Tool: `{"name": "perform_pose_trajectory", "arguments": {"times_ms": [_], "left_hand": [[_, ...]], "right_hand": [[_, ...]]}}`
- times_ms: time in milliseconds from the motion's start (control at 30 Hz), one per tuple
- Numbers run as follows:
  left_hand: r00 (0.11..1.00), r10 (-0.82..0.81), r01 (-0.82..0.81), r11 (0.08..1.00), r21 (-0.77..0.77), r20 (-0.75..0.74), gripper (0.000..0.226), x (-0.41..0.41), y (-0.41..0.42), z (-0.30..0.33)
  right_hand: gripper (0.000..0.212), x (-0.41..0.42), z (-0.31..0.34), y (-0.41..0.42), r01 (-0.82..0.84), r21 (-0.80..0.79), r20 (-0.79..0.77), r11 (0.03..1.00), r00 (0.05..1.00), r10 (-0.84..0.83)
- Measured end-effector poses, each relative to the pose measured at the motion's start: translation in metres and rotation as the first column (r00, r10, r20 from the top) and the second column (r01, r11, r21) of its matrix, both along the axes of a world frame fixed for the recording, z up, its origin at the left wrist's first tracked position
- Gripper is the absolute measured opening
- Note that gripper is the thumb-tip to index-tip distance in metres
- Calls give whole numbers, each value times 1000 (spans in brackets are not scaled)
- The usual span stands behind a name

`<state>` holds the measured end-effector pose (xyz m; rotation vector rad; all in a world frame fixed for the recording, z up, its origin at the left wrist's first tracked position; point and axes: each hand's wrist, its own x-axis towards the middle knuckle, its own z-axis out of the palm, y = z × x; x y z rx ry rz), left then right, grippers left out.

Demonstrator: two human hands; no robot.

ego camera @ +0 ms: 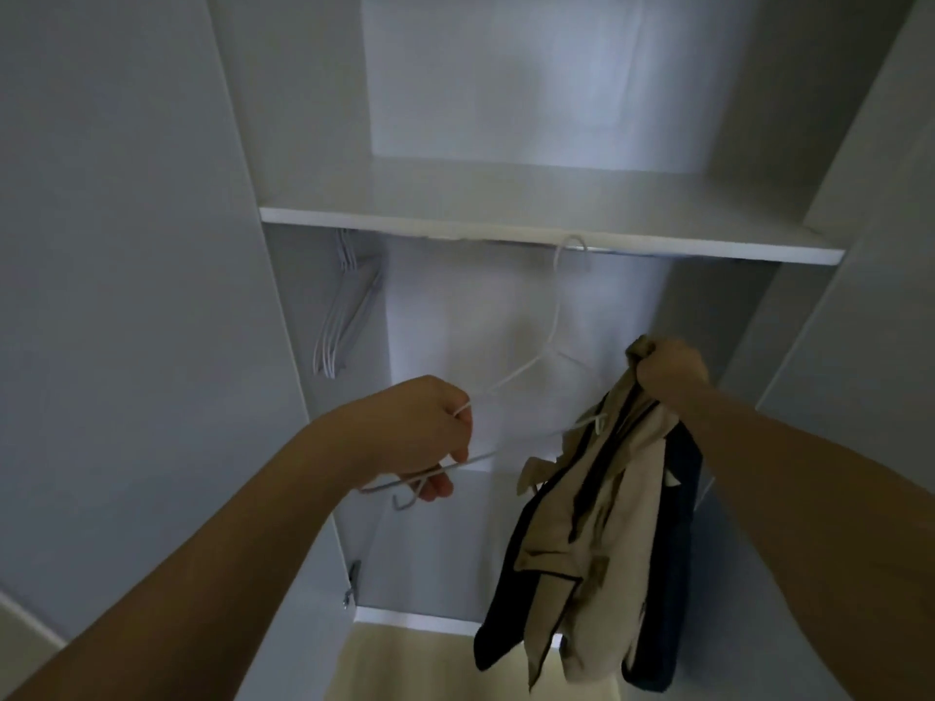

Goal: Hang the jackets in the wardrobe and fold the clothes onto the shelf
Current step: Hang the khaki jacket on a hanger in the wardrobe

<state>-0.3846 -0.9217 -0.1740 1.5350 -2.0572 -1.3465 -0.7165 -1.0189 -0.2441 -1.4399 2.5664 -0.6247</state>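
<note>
Hanging step: left hand (425,427) grips white hanger (536,366), hook on rail at 12; right hand (670,369) clutches tan/navy jacket (597,538) at 3. Next: thread shoulder onto hanger.

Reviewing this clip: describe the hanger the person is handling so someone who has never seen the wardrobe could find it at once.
Under the white wardrobe shelf, find the thin white wire hanger hooked near the middle. The left hand grips its lower left corner; the right hand holds a beige-and-navy jacket beside it. Unlike the bunch of spare white hangers at far left, it hangs alone.
</note>
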Motion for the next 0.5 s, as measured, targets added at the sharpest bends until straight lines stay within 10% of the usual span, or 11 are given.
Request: {"name": "perform_pose_trajectory", "arguments": {"times_ms": [133,500], "left_hand": [[998,-64,65,995,-72,7,20,-5,32,25],[994,-97,103,974,-200,43,21,-20,72,51]], "right_hand": [[20,-16,9,15,177,-149,339,973,933,-118],[36,-33,56,52,29,-241,185,970,983,17]]}}
